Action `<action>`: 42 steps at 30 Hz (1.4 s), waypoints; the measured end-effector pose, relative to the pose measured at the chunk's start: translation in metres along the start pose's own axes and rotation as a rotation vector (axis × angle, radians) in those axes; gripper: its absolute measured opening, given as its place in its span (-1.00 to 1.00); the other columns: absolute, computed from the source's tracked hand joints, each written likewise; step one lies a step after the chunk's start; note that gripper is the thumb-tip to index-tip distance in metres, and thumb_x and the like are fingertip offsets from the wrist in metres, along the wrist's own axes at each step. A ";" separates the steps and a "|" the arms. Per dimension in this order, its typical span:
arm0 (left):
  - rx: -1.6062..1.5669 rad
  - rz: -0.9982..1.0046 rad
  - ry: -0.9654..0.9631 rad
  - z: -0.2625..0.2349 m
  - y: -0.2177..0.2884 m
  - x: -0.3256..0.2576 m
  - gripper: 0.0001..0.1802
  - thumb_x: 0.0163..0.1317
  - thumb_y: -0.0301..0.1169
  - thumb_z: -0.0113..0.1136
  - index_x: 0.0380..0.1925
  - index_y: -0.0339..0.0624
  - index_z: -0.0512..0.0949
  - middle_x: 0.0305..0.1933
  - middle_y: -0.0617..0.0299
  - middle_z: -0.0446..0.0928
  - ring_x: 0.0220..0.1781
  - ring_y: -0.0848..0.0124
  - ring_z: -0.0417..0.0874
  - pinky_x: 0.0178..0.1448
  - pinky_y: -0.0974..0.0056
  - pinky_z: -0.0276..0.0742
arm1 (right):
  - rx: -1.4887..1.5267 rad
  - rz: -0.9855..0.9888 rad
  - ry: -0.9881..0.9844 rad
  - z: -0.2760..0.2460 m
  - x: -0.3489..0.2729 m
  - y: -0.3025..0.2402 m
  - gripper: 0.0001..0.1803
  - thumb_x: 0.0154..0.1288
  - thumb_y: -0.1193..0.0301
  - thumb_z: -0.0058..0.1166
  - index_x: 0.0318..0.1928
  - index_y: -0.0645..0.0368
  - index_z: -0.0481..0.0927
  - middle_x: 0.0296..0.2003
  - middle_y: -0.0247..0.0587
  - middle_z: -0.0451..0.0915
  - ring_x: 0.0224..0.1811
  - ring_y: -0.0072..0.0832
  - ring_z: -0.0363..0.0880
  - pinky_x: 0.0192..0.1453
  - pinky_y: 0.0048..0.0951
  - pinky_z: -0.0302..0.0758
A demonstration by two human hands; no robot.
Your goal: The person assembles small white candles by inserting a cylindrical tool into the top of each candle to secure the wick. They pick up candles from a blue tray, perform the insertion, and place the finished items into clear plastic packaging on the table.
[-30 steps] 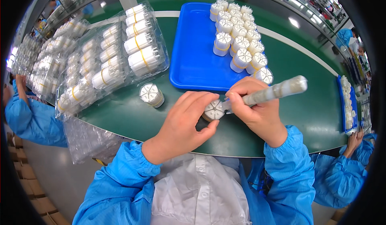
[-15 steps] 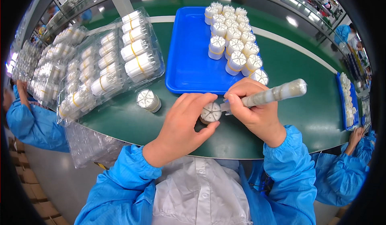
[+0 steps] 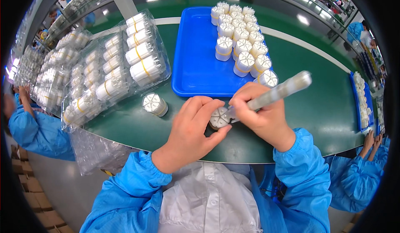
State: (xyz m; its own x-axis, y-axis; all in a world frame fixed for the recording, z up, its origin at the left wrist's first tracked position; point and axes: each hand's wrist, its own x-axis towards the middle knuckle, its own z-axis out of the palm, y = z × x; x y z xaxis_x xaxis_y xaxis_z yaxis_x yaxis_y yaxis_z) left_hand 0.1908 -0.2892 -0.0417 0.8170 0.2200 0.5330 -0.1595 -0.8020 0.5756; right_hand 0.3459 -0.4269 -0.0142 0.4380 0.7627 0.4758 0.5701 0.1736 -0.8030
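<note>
My left hand (image 3: pixel 189 131) cupped the small white bundle (image 3: pixel 218 117) on the green worktop (image 3: pixel 316 104); my right hand (image 3: pixel 260 116) gripped a grey tool (image 3: pixel 279 92) against it. It looked light, stiff; best held round its sides.

Brightness: we see a bright, evenly lit scene, colours clear and saturated.
Light source: we read overhead lamps from the white patches mirrored along the far edge of the green tabletop (image 3: pixel 316 108).
Glare: we see sheen on the clear plastic packs (image 3: pixel 112 66) and the blue tray (image 3: pixel 196 58).
Shadows: we find only soft, short ones under our hands.
Blur: the long tool (image 3: pixel 279 92) in our right hand (image 3: pixel 260 116) looks smeared; the centre is otherwise sharp.
Distortion: we see the tabletop's edges bow strongly, with a black rim filling the picture's corners.
Edges: detail there is small and soft.
</note>
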 end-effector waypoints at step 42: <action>0.051 -0.016 -0.026 -0.043 0.015 -0.029 -0.38 0.02 -0.36 0.64 0.10 -0.25 0.59 0.00 0.02 0.63 0.03 0.04 0.62 0.08 0.09 0.56 | -0.081 -0.099 0.083 -0.002 -0.002 0.009 -0.90 0.25 0.63 0.28 -0.39 0.27 0.63 -0.45 -0.22 0.64 -0.41 -0.42 0.62 -0.34 -0.37 0.50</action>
State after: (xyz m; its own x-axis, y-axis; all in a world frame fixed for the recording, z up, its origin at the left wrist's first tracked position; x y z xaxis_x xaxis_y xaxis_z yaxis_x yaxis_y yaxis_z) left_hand 0.1408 -0.2838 -0.0214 0.8332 0.2191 0.5077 -0.1187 -0.8259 0.5512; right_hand 0.3516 -0.4282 -0.0219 0.4313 0.6894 0.5820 0.6660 0.1919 -0.7208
